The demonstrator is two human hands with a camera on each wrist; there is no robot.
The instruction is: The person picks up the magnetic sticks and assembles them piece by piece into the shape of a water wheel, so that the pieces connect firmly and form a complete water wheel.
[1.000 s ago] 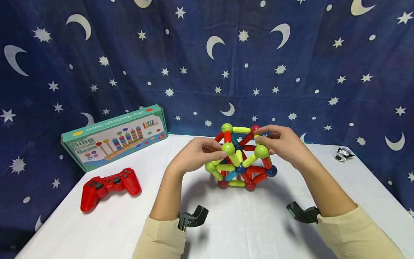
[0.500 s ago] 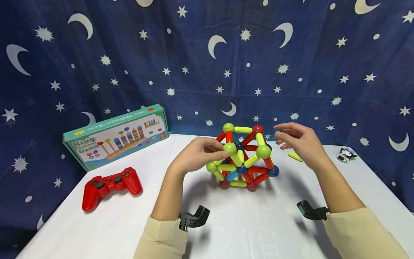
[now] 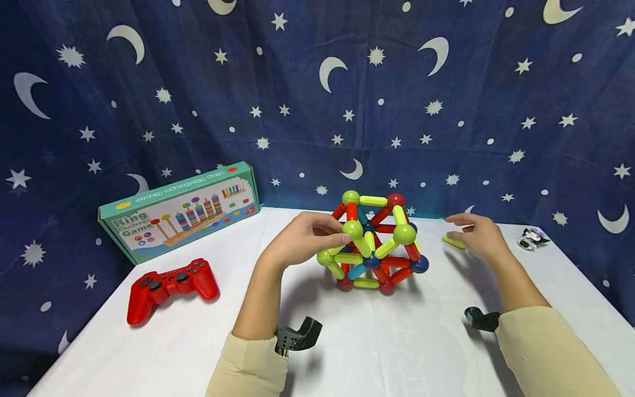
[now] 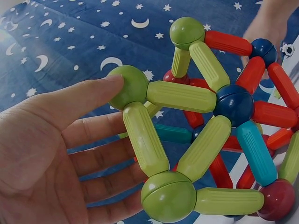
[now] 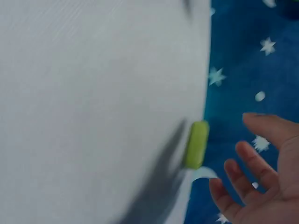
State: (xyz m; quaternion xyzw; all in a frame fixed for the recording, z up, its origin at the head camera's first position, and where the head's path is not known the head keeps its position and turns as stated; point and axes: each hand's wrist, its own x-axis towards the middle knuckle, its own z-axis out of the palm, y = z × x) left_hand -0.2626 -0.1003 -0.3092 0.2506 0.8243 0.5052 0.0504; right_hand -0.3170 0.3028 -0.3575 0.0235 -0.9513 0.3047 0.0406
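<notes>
A ball-and-rod magnetic building structure (image 3: 394,261) stands on the white table, made of lime, red, blue and teal pieces. My left hand (image 3: 307,238) holds its left side. In the left wrist view the thumb of that hand (image 4: 32,144) presses a lime ball (image 4: 131,87), with the other fingers behind the frame. To the right of the structure, a loose lime rod (image 3: 452,241) lies near the table's back edge. My right hand (image 3: 482,238) is over it; in the right wrist view this hand (image 5: 261,182) is spread beside the rod (image 5: 197,145), apart from it.
A red game controller (image 3: 171,286) lies on the left of the table (image 3: 397,353). Behind it stands a ring game box (image 3: 183,212). A small black-and-white figure (image 3: 532,239) sits at the back right. A blue star-patterned cloth (image 3: 297,82) hangs behind.
My right hand has let go of the structure's upper right part and moved right and down to the loose lime rod. The left hand keeps its hold.
</notes>
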